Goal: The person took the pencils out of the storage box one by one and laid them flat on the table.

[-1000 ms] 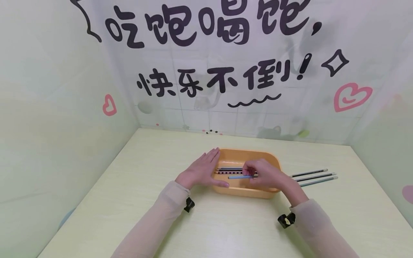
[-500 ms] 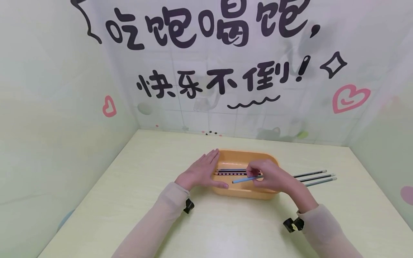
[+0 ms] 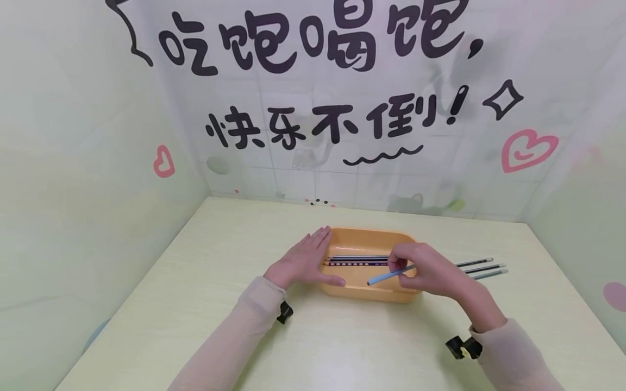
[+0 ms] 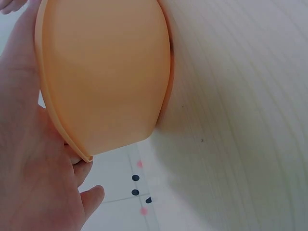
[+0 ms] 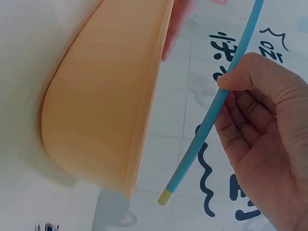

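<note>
My right hand (image 3: 425, 270) pinches a light blue pencil (image 3: 383, 278) between thumb and fingers, over the right end of an orange plastic basin (image 3: 367, 294). In the right wrist view the blue pencil (image 5: 204, 130) slants above the basin's rim, its lower end yellowish. My left hand (image 3: 302, 262) rests with straight fingers on the basin's left end, thumb along the near rim. From the left wrist, the basin's outer wall (image 4: 106, 77) fills much of the view beside that hand. Several dark pencils (image 3: 349, 264), one with pale dots, lie side by side inside the basin.
Three pencils (image 3: 486, 270) lie on the pale wooden table (image 3: 342, 347) to the right of the basin, partly behind my right hand. A printed wall (image 3: 293, 179) stands at the table's back, with side walls left and right.
My right hand has lifted the blue pencil from among the others and moved it to the right, tilting it. My left hand stays in place on the basin.
</note>
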Demonstrator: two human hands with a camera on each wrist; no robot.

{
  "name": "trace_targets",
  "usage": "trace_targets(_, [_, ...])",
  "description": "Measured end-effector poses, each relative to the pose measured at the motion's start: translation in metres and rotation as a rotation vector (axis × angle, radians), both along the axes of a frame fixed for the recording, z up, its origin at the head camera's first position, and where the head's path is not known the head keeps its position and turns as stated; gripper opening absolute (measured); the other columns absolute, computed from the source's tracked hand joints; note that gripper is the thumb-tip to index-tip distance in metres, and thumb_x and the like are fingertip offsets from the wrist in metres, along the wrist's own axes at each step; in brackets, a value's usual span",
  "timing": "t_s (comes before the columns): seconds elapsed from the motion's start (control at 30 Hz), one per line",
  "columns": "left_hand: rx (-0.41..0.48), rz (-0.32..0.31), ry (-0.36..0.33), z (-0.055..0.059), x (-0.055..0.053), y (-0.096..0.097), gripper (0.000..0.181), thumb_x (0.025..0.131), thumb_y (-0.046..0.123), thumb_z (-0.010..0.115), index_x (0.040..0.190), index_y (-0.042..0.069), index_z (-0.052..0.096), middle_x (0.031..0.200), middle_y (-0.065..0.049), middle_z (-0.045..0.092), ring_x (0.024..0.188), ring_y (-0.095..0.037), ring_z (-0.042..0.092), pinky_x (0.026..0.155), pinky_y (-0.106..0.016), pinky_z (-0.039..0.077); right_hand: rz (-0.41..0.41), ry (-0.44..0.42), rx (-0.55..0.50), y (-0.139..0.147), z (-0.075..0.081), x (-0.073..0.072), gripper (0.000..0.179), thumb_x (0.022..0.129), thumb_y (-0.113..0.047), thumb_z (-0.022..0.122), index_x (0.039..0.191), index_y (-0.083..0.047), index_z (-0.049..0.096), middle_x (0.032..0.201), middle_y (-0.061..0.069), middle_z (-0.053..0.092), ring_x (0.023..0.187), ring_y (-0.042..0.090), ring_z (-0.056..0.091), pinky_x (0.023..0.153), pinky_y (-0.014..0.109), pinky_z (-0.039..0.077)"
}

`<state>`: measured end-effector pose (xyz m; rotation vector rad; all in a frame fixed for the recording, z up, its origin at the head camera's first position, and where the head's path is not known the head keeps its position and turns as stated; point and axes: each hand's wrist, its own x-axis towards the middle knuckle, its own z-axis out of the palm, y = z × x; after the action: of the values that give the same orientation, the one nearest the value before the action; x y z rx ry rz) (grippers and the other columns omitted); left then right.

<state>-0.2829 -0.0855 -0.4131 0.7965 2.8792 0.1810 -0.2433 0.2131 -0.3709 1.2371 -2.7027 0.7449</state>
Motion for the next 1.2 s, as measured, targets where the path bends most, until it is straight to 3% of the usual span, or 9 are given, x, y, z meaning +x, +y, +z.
trace_targets(0.43, [-0.001, -0.006, 0.001, 0.003, -0.004, 0.000, 0.127, 0.076, 0.084, 0.057, 0.160, 0.003, 0.006, 0.170, -0.010, 0.001, 0.158, -0.023, 0.003, 0.130, -0.040, 0.011, -0.041, 0.076, -0.012, 0.038, 0.001, 0.010, 0.031, 0.073, 0.007, 0.070, 0.084, -0.020, 0.059, 0.077, -0.009, 0.059, 0.073, 0.003, 0.055, 0.064, 0.025, 0.054])
trace_targets(0.83, [0.016, -0.028, 0.007, -0.002, 0.000, 0.001, 0.127, 0.076, 0.084, 0.056, 0.159, 0.001, 0.010, 0.169, -0.013, 0.004, 0.158, -0.027, 0.006, 0.129, -0.043, 0.014, -0.131, 0.102, -0.001, 0.080, -0.006, 0.023, 0.040, 0.069, 0.011, 0.073, 0.083, -0.023, 0.058, 0.082, -0.018, 0.058, 0.074, -0.008, 0.053, 0.061, 0.020, 0.054])
trace_targets(1.2, [0.012, -0.025, 0.011, 0.000, 0.001, 0.001, 0.126, 0.077, 0.084, 0.055, 0.159, 0.001, 0.009, 0.169, -0.015, 0.003, 0.157, -0.028, 0.006, 0.129, -0.043, 0.013, -0.178, 0.161, 0.032, 0.121, -0.006, 0.026, 0.041, 0.064, 0.011, 0.072, 0.083, -0.022, 0.057, 0.078, -0.016, 0.055, 0.073, -0.003, 0.053, 0.061, 0.021, 0.052])
